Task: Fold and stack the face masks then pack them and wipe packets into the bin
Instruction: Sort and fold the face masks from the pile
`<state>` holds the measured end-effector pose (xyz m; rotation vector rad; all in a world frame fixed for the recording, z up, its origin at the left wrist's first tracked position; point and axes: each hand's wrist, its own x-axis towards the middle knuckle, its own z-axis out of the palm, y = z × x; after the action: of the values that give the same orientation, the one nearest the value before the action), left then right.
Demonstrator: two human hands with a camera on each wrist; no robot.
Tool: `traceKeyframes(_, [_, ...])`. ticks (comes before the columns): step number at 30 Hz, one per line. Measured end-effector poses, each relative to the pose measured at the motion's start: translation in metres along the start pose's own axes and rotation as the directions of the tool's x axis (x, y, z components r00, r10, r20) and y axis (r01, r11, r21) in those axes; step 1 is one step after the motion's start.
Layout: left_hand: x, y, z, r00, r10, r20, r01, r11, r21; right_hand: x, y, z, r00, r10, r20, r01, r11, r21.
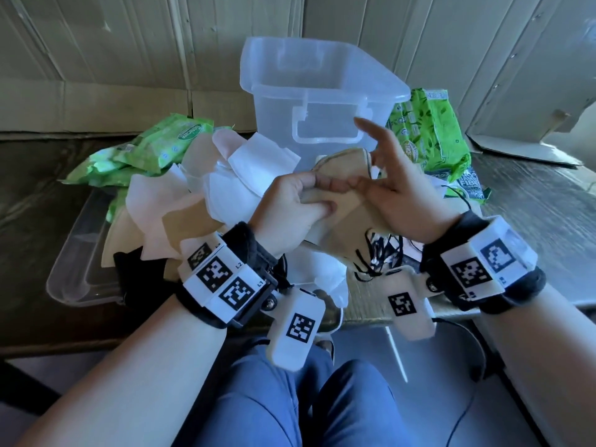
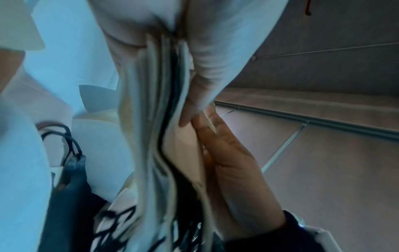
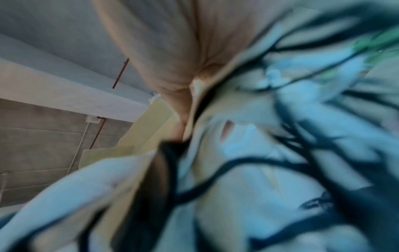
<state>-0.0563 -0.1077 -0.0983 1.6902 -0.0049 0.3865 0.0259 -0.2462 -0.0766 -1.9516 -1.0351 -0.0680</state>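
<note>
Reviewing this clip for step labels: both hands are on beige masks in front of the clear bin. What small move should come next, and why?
Probably square the beige masks into an even stack. The left hand grips several layered masks, as the left wrist view shows, while the right hand pinches the top one with its other fingers spread. The bin looks empty and unfolded masks remain heaped.

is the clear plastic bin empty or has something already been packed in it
Empty, as far as shows: the bin stands open with nothing visible through its clear walls. The masks and wipe packets lie outside it.
</note>
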Motion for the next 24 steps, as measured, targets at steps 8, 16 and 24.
traceKeyframes(8, [0.002,-0.009,-0.002,0.989,0.039,-0.144,-0.024,0.994,0.102,-0.036,0.053,-0.083,0.897,0.438,-0.056,-0.427,0.827,-0.365])
traceKeyframes(16, [-0.001,-0.016,0.007,0.99,0.061,-0.127,-0.048,0.993,0.104,-0.082,0.094,-0.077,0.659,0.75,0.056,-0.518,0.507,-0.689])
traceKeyframes(24, [-0.002,-0.015,0.003,0.993,0.052,-0.107,-0.041,0.994,0.102,-0.06,0.094,-0.074,0.654,0.757,0.018,-0.53,0.475,-0.703])
